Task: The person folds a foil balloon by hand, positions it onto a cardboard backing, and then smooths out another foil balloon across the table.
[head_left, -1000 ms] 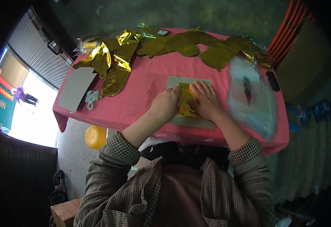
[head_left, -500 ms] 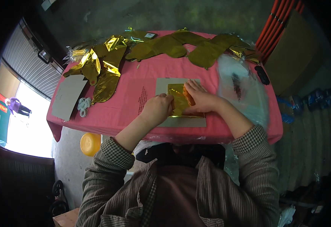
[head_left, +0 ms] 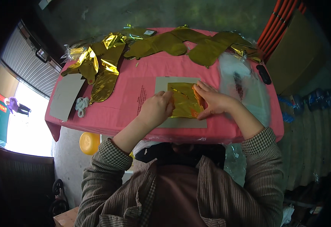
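A folded gold foil balloon [head_left: 183, 102] lies as a flat rectangle on a grey card [head_left: 162, 84] at the front middle of the table. My left hand [head_left: 156, 107] is closed in a fist at the foil's left edge, which it appears to pinch; the fingertips are hidden. On the right edge rests my right hand [head_left: 215, 100], its fingers stretched over the foil and its thumb apart near the lower corner. Beneath the left part of the card is a clear printed plastic bag [head_left: 129, 100].
Flat gold foil balloons [head_left: 156, 45] spread along the back of the pink-covered table [head_left: 135, 72]. At left lie another grey card [head_left: 65, 96] and white string [head_left: 82, 106]. Clear plastic bags [head_left: 245, 94] and a black object [head_left: 263, 74] are at right. A yellow bowl [head_left: 89, 143] sits below.
My right hand has slid right, from the foil's middle to its right edge. The gold rectangle now shows wider and flatter. My left hand stays at the left edge.
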{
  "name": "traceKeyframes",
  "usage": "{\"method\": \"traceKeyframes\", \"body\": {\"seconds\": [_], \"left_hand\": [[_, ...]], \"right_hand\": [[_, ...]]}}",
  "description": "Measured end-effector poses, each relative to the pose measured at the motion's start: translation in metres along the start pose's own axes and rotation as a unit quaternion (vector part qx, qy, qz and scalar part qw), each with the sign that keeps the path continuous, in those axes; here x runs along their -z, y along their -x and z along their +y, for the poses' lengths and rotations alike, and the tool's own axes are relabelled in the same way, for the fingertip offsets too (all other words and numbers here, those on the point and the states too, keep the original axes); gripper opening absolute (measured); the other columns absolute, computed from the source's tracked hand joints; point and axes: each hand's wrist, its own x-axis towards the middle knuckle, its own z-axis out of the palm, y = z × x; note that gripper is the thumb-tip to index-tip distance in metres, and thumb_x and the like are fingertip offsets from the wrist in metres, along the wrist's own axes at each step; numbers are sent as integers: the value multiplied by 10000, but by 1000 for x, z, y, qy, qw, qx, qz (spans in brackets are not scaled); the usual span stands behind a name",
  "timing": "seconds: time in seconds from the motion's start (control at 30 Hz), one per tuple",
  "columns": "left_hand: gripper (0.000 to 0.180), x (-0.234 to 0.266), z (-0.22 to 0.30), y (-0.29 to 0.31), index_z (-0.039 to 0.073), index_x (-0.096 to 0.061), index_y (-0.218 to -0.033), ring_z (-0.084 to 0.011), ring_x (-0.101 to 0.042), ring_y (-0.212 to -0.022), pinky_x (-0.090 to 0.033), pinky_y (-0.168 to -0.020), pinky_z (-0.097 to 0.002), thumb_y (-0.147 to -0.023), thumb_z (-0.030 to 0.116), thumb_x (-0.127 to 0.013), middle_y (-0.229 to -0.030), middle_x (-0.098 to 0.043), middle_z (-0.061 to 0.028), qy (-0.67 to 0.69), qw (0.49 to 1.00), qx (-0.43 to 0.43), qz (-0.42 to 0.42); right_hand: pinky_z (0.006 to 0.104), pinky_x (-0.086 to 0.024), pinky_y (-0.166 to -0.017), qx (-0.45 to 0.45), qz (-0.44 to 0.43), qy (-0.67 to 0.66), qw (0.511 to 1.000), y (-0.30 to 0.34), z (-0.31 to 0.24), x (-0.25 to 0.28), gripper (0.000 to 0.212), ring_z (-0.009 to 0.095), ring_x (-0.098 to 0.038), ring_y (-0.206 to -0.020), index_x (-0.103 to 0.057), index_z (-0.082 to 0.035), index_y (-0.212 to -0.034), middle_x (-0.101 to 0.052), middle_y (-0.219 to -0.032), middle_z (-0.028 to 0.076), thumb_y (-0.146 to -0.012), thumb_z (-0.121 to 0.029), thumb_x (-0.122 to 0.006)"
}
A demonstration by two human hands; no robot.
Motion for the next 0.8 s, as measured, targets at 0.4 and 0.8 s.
{"method": "traceKeyframes", "body": {"seconds": [0.4,0.8], "left_hand": [[853,-15,-9,9,-61,-267,-1354,-368,-175,-1357,-156,-1097,-461,-820,550,-528,-1412,-261,-264,-59,998,18,-34],[827,-37,11,-4,-66,-312,-1341,-348,-175,-1363,-163,-1090,-475,-830,558,-498,-1426,-254,-243,-114,993,-6,-38]], "right_hand": [[387,-128,-1116,19,14,-7,1000,1,0,0,1222,366,-35,-1381,-95,45,-1409,-40,-1469,271,-573,-538,-769],[387,-130,-1118,8,16,11,1000,2,-5,0,1200,366,-51,-1380,-113,54,-1403,-52,-1469,270,-578,-502,-783]]}}
